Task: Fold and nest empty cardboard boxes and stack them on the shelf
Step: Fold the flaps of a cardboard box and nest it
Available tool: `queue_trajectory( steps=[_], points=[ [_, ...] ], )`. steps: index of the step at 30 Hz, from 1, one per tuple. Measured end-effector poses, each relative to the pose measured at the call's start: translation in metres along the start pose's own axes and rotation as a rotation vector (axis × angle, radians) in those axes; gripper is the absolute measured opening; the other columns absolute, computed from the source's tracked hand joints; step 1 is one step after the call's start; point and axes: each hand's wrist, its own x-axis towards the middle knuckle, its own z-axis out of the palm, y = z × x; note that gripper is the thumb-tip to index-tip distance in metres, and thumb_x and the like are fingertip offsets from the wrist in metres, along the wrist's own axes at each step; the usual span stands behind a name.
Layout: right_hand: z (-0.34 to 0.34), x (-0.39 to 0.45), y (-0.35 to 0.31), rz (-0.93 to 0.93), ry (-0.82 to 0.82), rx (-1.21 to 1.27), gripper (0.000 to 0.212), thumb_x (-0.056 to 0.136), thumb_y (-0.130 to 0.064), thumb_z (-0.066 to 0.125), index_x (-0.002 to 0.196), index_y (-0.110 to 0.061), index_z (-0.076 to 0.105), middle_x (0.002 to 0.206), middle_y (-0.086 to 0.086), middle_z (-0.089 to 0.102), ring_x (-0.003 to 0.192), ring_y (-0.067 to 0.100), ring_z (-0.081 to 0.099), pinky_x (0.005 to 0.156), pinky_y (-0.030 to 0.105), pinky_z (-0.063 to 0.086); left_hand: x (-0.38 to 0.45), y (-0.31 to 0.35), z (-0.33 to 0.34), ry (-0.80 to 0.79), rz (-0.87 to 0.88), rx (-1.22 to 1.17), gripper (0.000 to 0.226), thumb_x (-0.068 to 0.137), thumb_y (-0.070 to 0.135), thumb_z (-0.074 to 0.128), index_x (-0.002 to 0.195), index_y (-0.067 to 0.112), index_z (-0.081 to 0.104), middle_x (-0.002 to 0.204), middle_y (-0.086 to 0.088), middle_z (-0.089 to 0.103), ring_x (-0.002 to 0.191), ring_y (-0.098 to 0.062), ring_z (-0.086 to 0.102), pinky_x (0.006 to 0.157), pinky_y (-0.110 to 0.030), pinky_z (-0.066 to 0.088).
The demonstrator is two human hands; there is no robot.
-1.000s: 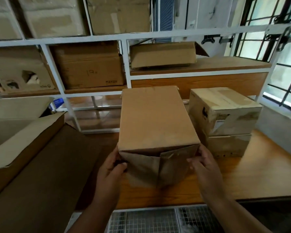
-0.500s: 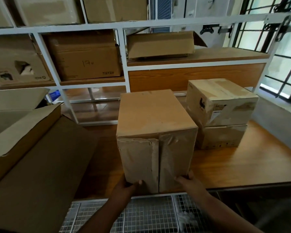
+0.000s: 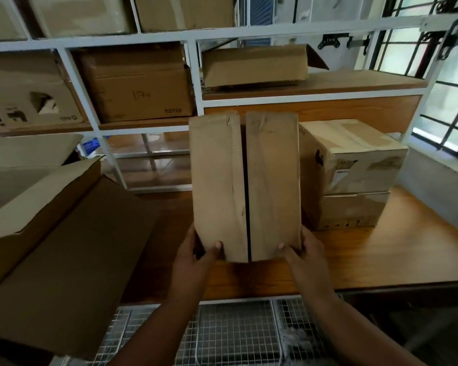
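A plain brown cardboard box (image 3: 245, 180) stands tipped up over the wooden table (image 3: 381, 254), its two closed flaps facing me with a dark seam down the middle. My left hand (image 3: 196, 256) grips its lower left corner, thumb on the flap face. My right hand (image 3: 303, 253) grips the lower right corner the same way. Behind the box rises the white-framed shelf (image 3: 196, 75), where a flat open box (image 3: 254, 66) lies on the wooden board to the right.
Two taped boxes (image 3: 352, 175) are stacked on the table right of the held box. A large open box (image 3: 50, 220) with raised flaps fills the left. Closed boxes (image 3: 138, 85) fill the left shelf bays. A wire mesh rack (image 3: 222, 334) lies below the table's front edge.
The box has been tilted up, so its flap end, which faced me low at the table edge, now stands tall. Both hands moved from under the flaps to the lower corners.
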Motion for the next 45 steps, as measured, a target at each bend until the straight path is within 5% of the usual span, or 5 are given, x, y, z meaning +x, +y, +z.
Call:
queue_trajectory(
  steps=[8,16,35,40,45],
  points=[
    [-0.013,-0.004,-0.064,-0.131,0.179,-0.03,0.077,0.092,-0.065,0.071,0.159,-0.043,0.042,0.137,-0.01,0.04,0.129,0.021,0.053,0.097,0.046,0.061,0.001,0.046,-0.007,0.124,0.115,-0.011,0.079,0.089,0.057,0.079,0.158,0.053,0.039,0.153,0.014,0.051,0.139,-0.014,0.054,0.11,-0.052,0.054],
    [-0.015,-0.005,-0.087,-0.152,0.268,0.007,0.051,0.09,-0.047,0.081,0.131,-0.032,0.055,0.124,-0.008,0.047,0.115,0.014,0.058,0.074,0.02,0.053,0.004,0.069,-0.007,0.244,0.112,0.006,0.062,0.09,0.043,0.082,0.146,0.036,0.057,0.13,0.016,0.053,0.127,-0.017,0.059,0.106,-0.049,0.057],
    [-0.026,-0.001,-0.11,-0.051,0.13,0.013,0.029,0.11,-0.052,0.049,0.127,-0.034,0.066,0.106,0.003,0.072,0.089,0.018,0.069,0.066,0.036,0.053,0.027,0.097,-0.018,0.056,0.094,0.324,0.054,0.105,0.046,0.062,0.157,0.043,0.045,0.134,0.022,0.049,0.122,-0.014,0.059,0.099,-0.041,0.057],
    [-0.031,-0.006,-0.116,0.157,0.225,0.297,0.043,0.111,-0.057,0.044,0.116,-0.023,0.07,0.109,0.006,0.071,0.1,0.025,0.067,0.078,0.038,0.048,0.027,0.099,-0.023,0.184,-0.149,-0.003,0.034,0.109,0.053,0.048,0.107,0.027,0.069,0.104,-0.008,0.072,0.099,-0.027,0.069,0.083,-0.047,0.056],
    [-0.031,-0.013,-0.115,0.186,0.318,0.341,0.05,0.106,-0.059,0.054,0.091,-0.015,0.071,0.089,0.01,0.072,0.079,0.024,0.065,0.065,0.035,0.046,0.028,0.085,-0.019,0.254,-0.383,-0.206,0.066,0.105,0.064,0.049,0.146,0.013,0.057,0.134,-0.016,0.063,0.124,-0.034,0.06,0.102,-0.048,0.047]
  ],
)
